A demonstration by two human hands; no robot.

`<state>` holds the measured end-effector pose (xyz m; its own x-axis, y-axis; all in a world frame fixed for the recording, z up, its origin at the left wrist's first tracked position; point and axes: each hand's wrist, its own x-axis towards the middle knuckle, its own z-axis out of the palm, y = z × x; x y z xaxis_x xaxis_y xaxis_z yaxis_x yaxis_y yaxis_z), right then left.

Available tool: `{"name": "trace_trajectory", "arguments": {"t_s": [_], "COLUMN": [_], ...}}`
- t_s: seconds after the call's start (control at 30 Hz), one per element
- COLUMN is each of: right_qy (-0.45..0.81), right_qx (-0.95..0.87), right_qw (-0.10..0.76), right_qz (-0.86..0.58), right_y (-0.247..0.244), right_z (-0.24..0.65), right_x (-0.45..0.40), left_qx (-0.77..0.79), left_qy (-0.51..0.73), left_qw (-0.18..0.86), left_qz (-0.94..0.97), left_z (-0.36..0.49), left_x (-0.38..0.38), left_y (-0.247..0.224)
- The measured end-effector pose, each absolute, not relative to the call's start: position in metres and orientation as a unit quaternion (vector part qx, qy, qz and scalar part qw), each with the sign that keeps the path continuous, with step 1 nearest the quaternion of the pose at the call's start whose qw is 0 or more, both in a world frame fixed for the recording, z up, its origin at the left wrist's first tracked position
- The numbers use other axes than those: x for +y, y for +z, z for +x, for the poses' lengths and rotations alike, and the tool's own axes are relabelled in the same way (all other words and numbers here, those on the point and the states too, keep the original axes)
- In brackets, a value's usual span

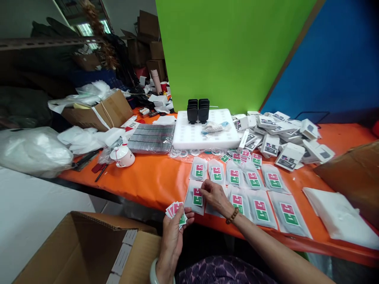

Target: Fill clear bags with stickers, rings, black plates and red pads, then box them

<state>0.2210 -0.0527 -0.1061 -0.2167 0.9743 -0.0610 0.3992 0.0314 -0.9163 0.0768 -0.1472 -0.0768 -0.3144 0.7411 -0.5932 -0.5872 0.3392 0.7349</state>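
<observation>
My left hand (174,230) is closed around a fanned stack of pink-and-green printed cards (182,219), in front of the table edge. My right hand (217,196) has its fingers pinched at the right edge of a similar card (197,197). That card lies on the frosted pouch (191,186) at the left end of the front row. More frosted pouches (274,178) lie flat in two rows, their visible faces bearing the same kind of card. One front-row pouch is mostly hidden under my right hand and wrist.
Behind the pouches are loose cards (256,159) and a heap of small white boxes (288,154). A white foam tray (183,138) holds black items (197,111). A lidded white mug (123,156) stands left; an open carton (142,252) sits below the table edge.
</observation>
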Motion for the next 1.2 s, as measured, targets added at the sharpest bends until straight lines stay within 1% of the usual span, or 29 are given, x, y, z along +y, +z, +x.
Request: {"name": "trace_trajectory", "arguments": {"t_s": [0.17,0.27,0.33,0.4,0.5,0.57,0.63,0.73,0.87,0.97,1.07,1.1,1.17,1.2], "right_qy": [0.304,0.28,0.316,0.398,0.548,0.604,0.62,0.636,0.678,0.626,0.504,0.456,0.334,0.305], "right_qx": [-0.723,-0.737,-0.724,-0.701,-0.675,-0.667,-0.66,-0.631,-0.55,-0.533,-0.557,-0.57,-0.601,-0.604], "right_qw": [0.272,0.267,0.292,0.306,0.262,0.233,0.231,0.251,0.314,0.37,0.397,0.387,0.319,0.299], "right_qz": [-0.558,-0.555,-0.539,-0.506,-0.419,-0.368,-0.355,-0.367,-0.374,-0.433,-0.528,-0.563,-0.653,-0.673], "right_y": [-0.109,-0.099,-0.085,-0.068,-0.047,-0.041,-0.04,-0.042,-0.043,-0.043,-0.049,-0.053,-0.062,-0.066], "right_z": [0.211,0.214,0.22,0.23,0.247,0.257,0.266,0.275,0.305,0.348,0.395,0.408,0.428,0.434], "right_x": [-0.059,-0.064,-0.066,-0.068,-0.071,-0.074,-0.078,-0.081,-0.064,-0.03,0.013,0.026,0.051,0.061], "left_qx": [0.584,0.579,0.569,0.555,0.522,0.501,0.488,0.467,0.459,0.484,0.506,0.512,0.521,0.524], "left_qy": [0.569,0.538,0.508,0.47,0.409,0.371,0.339,0.319,0.307,0.316,0.342,0.351,0.366,0.374], "left_qw": [0.572,0.601,0.629,0.661,0.705,0.727,0.739,0.75,0.761,0.749,0.728,0.721,0.709,0.703], "left_qz": [0.085,0.119,0.149,0.185,0.25,0.288,0.317,0.343,0.341,0.324,0.312,0.308,0.302,0.3], "left_z": [0.076,0.079,0.083,0.088,0.099,0.107,0.117,0.131,0.143,0.144,0.137,0.134,0.128,0.125], "left_x": [-0.149,-0.148,-0.147,-0.146,-0.141,-0.137,-0.132,-0.125,-0.117,-0.114,-0.111,-0.111,-0.11,-0.11], "left_y": [-0.072,-0.07,-0.07,-0.071,-0.069,-0.065,-0.06,-0.052,-0.051,-0.056,-0.063,-0.064,-0.066,-0.067]}}
